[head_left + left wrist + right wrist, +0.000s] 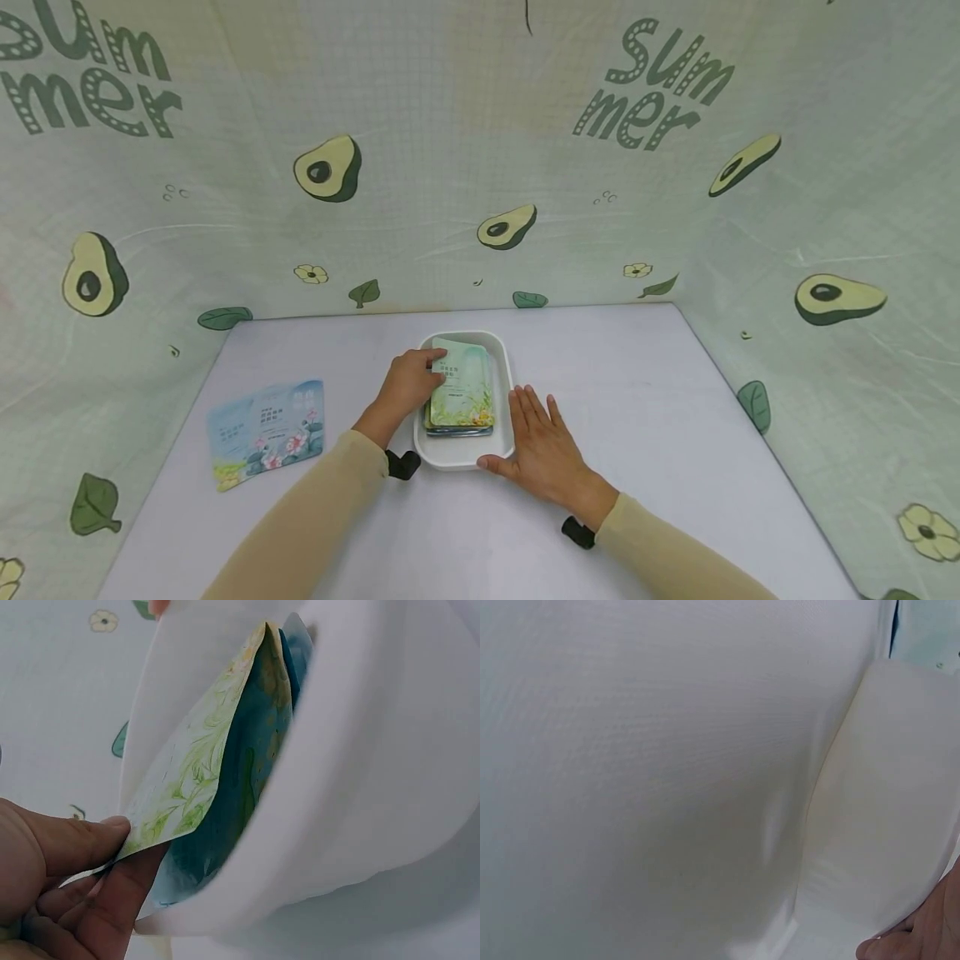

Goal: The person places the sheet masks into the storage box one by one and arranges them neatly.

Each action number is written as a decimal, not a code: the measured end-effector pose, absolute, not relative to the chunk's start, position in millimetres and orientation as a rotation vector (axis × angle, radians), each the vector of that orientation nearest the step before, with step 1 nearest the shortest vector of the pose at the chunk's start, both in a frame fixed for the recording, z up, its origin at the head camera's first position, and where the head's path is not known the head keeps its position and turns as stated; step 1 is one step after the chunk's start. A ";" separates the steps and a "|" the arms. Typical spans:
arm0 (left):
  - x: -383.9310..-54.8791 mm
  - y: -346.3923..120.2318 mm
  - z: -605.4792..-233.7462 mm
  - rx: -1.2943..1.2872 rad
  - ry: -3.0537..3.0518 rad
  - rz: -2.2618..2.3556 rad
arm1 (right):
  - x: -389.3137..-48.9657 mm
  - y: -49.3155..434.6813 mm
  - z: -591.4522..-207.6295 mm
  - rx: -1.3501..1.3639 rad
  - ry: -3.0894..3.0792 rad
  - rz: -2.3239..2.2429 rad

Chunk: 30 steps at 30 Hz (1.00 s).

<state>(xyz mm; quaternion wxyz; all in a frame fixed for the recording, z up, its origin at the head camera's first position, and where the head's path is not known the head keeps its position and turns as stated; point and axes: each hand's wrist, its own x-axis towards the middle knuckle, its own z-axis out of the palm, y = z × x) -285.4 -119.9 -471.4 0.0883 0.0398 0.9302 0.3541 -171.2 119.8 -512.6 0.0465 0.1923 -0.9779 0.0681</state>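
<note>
A white tray (459,454) with rounded corners holds a stack of flat printed packets. On top lies a light green packet (465,383) with yellow and orange flowers along its lower edge. My left hand (405,387) pinches its left edge between thumb and fingers. In the left wrist view, that green packet (180,780) tilts up at the pinched edge, above blue packets (202,859) inside the tray. My right hand (540,450) lies along the tray's right side near the front corner, fingers straight and thumb spread. Part of it shows in the right wrist view beside the tray wall (885,787).
Overlapping light blue packets (277,429), printed with pink flowers, lie on the white table (637,400) left of the tray. A cloth (420,100) with avocado prints hangs behind the table and along both sides.
</note>
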 end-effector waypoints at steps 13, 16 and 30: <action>-265.5 -122.2 -454.3 0.119 3.014 0.962 | -172.4 118.1 -510.6 0.585 -2.987 0.215; -259.9 -131.4 -454.2 0.110 3.063 1.005 | -172.2 118.3 -510.5 0.581 -2.984 0.219; -216.7 -239.9 -491.0 0.188 3.155 0.701 | -171.1 118.5 -512.8 0.589 -2.972 0.245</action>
